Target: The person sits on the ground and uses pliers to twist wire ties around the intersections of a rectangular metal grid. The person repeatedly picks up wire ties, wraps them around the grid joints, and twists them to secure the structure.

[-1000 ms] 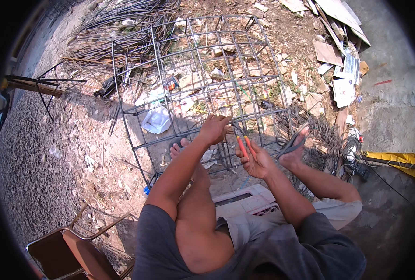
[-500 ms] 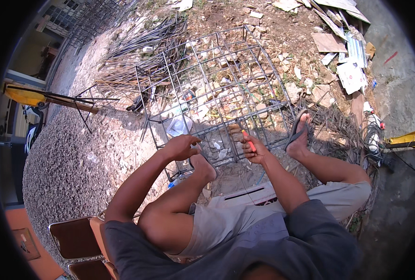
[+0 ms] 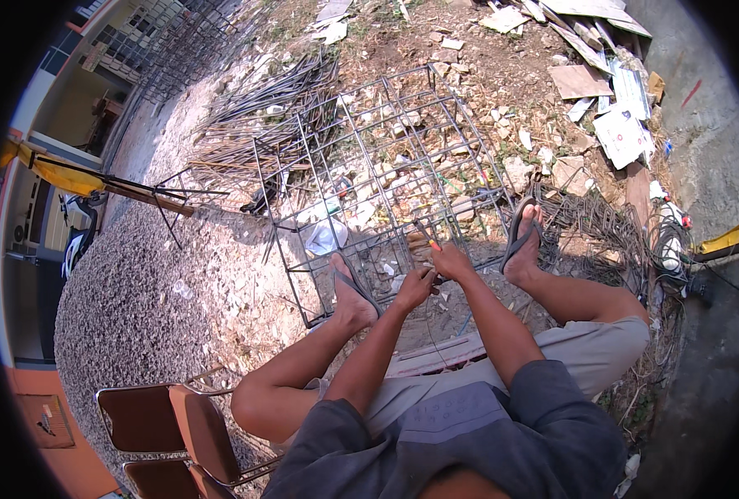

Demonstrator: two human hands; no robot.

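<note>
Both hands (image 3: 433, 270) on pliers (image 3: 425, 239), tip up-left.

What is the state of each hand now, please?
Left hand: closed on thin wire at the rebar cage.
Right hand: closed on orange-handled pliers.

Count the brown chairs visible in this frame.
3. One brown chair stands at lower left, a second overlaps it on its right, and a third shows only partly at the bottom edge. More may lie beyond the frame.
</note>
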